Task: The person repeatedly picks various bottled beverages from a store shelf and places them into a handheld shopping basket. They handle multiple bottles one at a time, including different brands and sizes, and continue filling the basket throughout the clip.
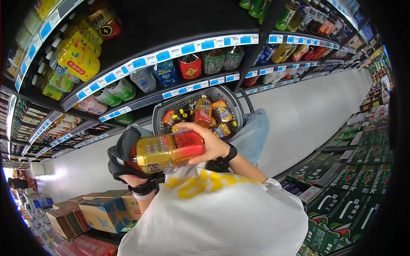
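A large drink bottle with a gold and red label lies sideways in front of my chest. My right hand grips its red base end, with the thumb below and the fingers above. A black cloth is bunched around the bottle's left end and covers its neck. My left hand is at that end with the cloth, its fingers mostly hidden by the dark fabric. Just beyond my hands stands a grey shopping basket holding several drinks, among them an upright bottle with a red and gold label.
Dark shelves curve along the far side, with price strips and bottles on lower tiers. Yellow-wrapped drinks stand at the left. Green beer cartons line the right side. Cardboard boxes sit at the lower left.
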### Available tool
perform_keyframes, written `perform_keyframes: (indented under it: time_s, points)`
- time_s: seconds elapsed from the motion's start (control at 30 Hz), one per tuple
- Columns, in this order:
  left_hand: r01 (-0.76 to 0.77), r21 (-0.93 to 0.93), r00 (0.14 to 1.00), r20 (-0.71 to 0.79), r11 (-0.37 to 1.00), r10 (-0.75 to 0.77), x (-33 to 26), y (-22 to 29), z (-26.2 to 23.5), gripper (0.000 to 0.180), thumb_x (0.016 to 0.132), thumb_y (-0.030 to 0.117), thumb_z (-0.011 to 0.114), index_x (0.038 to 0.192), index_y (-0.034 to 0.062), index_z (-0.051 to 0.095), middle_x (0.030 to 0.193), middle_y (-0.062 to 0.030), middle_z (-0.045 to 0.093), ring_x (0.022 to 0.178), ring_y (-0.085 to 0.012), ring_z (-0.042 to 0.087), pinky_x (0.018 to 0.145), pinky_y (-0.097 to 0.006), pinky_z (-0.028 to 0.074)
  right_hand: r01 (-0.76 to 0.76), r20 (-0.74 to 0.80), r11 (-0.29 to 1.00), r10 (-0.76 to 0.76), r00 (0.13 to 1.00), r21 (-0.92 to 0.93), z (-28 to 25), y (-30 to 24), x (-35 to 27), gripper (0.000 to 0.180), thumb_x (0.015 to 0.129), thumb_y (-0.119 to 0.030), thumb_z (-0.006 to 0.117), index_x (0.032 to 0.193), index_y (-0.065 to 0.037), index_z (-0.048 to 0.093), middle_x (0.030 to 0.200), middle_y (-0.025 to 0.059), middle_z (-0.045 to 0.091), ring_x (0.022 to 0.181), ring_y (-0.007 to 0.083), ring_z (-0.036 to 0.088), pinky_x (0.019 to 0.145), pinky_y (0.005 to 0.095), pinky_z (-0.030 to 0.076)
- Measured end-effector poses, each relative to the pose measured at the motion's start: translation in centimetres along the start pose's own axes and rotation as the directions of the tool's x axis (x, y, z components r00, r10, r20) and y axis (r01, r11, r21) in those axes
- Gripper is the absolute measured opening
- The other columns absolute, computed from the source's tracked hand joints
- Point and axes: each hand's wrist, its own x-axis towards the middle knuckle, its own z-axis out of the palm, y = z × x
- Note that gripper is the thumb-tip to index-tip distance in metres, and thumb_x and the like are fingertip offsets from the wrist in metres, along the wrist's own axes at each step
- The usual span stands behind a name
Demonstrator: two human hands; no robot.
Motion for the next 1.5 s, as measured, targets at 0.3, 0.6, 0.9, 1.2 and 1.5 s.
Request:
perform_keyframes:
  time_s: [0.3, 0.6, 0.9, 1.2, 1.5]
  points:
    - [0.273, -0.345, 0.944, 0.275, 0.898, -0.182, 2.3, -1.2, 0.0, 0.045, 0.103, 0.033, 0.040, 0.123, -0.0031, 0.057, 0.120, -0.0148, 0.064, 0.111, -0.0291, 0.059, 0.105, -0.043, 0.041, -0.162, 0.001, 0.440, 0.343, 0.939, 0.883, 1.2, 6.7, -3.9, 0.072, 0.078, -0.016, 0.075, 0.140, -0.001, 0.041, 0.134, 0.0153, 0.054, 0.122, 0.0276, 0.056, 0.103, 0.0428, 0.048]
    - [0.303, -0.821, 0.943, 0.332, 0.484, -0.026, 2.7, -3.9, -6.9, 0.075, 0.098, 0.061, 0.039, 0.151, 0.0087, 0.033, 0.156, -0.0157, 0.032, 0.142, -0.0340, 0.033, 0.117, -0.054, 0.026, 0.078, -0.441, 0.578, 0.520, 0.731, 0.812, -4.5, 11.7, -8.6, 0.059, 0.091, -0.024, 0.064, 0.142, -0.006, 0.040, 0.130, 0.0180, 0.057, 0.109, 0.0368, 0.063, 0.074, 0.0574, 0.060]
    - [0.221, -0.798, 0.975, 0.162, 0.561, -0.154, 1.5, -5.0, -12.3, 0.074, 0.098, 0.061, 0.040, 0.150, 0.0084, 0.035, 0.155, -0.0156, 0.034, 0.141, -0.0343, 0.035, 0.117, -0.054, 0.027, -0.194, -0.506, 0.649, 0.717, 0.479, 0.736, -15.4, 20.5, -11.9, 0.059, 0.080, -0.029, 0.079, 0.124, -0.010, 0.046, 0.116, 0.0143, 0.060, 0.100, 0.0373, 0.064, 0.066, 0.0648, 0.057]
    - [0.207, -0.779, 0.975, 0.110, 0.592, -0.195, 0.7, -4.7, -11.8, 0.073, 0.098, 0.061, 0.040, 0.149, 0.0081, 0.036, 0.154, -0.0156, 0.035, 0.140, -0.0346, 0.036, 0.116, -0.054, 0.028, -0.284, -0.512, 0.622, 0.772, 0.376, 0.730, -17.8, 24.3, -10.6, 0.050, 0.083, -0.037, 0.072, 0.125, -0.013, 0.057, 0.111, 0.0079, 0.068, 0.097, 0.0273, 0.066, 0.075, 0.0532, 0.054]
    - [0.251, -0.762, 0.964, 0.143, 0.597, -0.223, 1.5, -5.1, -10.2, 0.073, 0.098, 0.060, 0.041, 0.148, 0.0078, 0.038, 0.153, -0.0155, 0.037, 0.139, -0.0349, 0.038, 0.116, -0.054, 0.029, -0.045, -0.655, 0.695, 0.696, 0.293, 0.718, -18.0, 27.2, -10.5, 0.052, 0.089, -0.045, 0.070, 0.119, -0.005, 0.056, 0.105, 0.0161, 0.067, 0.083, 0.0312, 0.069, 0.057, 0.0502, 0.057]
